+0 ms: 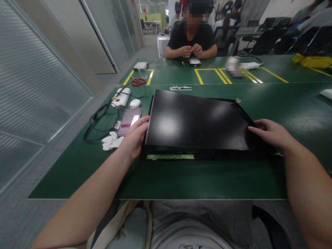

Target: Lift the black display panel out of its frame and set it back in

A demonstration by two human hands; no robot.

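Note:
A glossy black screen panel lies tilted in a black frame above the green table, its left side raised out of the frame. A green circuit strip shows along the near edge. My left hand grips the left edge of the panel, with the thumb and fingers at its side. At the right, my right hand holds the edge of the frame, thumb on top near the panel's corner; its other fingertips are partly hidden.
On the green table, a phone, white tissue, black cables, a white power strip and red scissors sit left. Small metal parts lie behind the panel. A person sits across, handling something small.

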